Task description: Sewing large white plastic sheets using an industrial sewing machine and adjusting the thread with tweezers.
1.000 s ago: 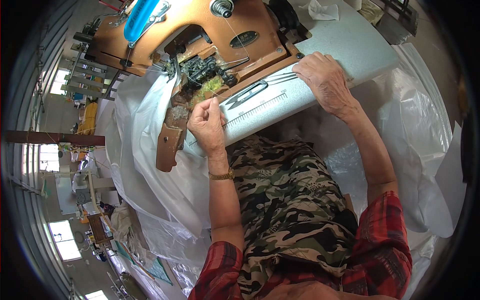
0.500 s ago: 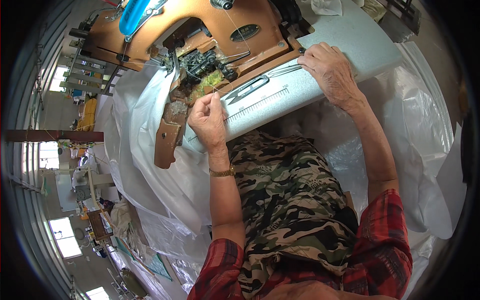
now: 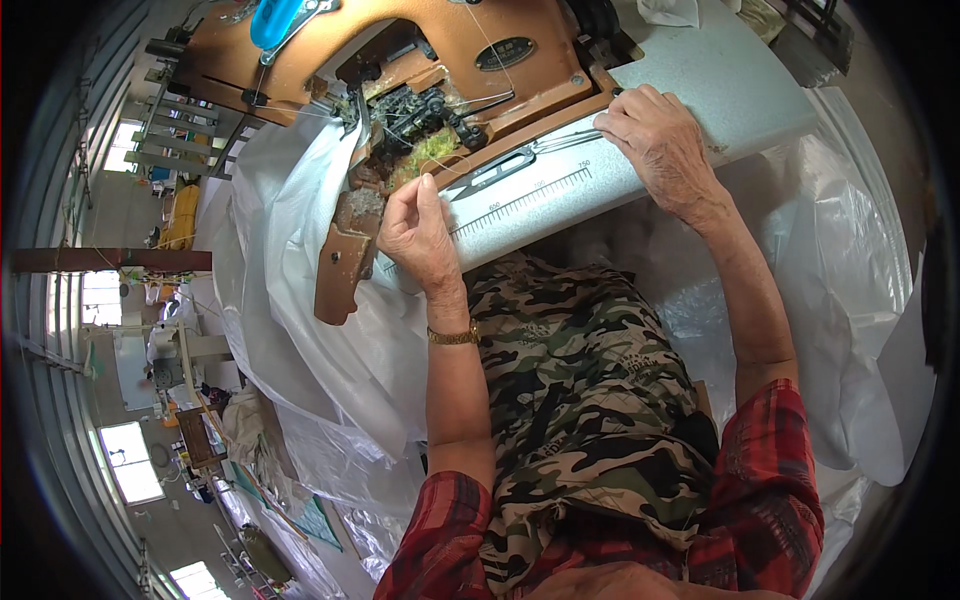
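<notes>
One sewing machine (image 3: 548, 35) stands on the far side of the tabletop (image 3: 730, 90), with one pair of snips (image 3: 490, 177) and one pair of tweezers (image 3: 566, 138) lying near it, between two hands. The left hand's (image 3: 415, 235) grip is closed, thumb against forefinger; any thread inside is too fine to tell. The right hand (image 3: 658, 145) meets the tweezers' right end, gripping or merely touching, I cannot tell. One oval plate (image 3: 505, 54) bears lettering; one printed scale (image 3: 525, 203) carries numbers.
</notes>
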The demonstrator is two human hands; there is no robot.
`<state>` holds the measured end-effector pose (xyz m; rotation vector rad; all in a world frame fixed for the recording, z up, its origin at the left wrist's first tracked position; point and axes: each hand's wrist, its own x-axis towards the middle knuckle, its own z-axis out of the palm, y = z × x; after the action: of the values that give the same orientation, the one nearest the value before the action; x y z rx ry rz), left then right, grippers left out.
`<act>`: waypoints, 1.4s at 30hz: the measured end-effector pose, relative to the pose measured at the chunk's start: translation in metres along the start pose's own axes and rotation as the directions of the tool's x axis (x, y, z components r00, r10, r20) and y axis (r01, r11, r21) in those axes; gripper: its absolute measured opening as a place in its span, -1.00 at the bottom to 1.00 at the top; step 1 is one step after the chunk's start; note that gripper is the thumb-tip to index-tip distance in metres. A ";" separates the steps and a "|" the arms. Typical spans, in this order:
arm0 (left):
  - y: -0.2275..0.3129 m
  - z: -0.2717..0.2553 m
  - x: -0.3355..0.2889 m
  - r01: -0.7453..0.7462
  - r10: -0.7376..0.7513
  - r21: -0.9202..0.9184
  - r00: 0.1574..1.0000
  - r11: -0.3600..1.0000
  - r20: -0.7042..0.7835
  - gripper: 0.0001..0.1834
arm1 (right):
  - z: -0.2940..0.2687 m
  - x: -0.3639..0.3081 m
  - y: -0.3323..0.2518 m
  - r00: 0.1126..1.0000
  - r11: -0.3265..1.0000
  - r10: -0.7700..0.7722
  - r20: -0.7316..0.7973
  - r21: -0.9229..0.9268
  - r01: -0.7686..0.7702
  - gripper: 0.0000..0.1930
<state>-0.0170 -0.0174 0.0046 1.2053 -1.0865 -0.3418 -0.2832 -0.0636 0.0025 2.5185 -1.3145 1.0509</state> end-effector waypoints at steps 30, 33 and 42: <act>0.001 -0.004 0.000 0.057 -0.057 -0.004 0.998 0.998 0.014 -0.90 | -0.017 0.021 0.026 0.914 0.934 0.269 -0.304 0.314 -0.170 -0.78; 0.000 -0.003 0.000 0.053 -0.053 -0.003 0.999 0.999 0.011 -0.90 | -0.013 0.043 0.044 0.882 0.920 0.330 -0.337 0.324 -0.220 -0.75; -0.002 -0.003 -0.001 0.076 -0.076 -0.029 0.997 0.997 0.019 -0.90 | -0.011 0.103 0.062 0.877 0.923 0.385 -0.287 0.108 -0.370 -0.57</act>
<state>-0.0145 -0.0159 0.0020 1.2217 -1.0493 -0.4264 -0.2964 -0.1679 0.0626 2.0560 -1.7366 1.4904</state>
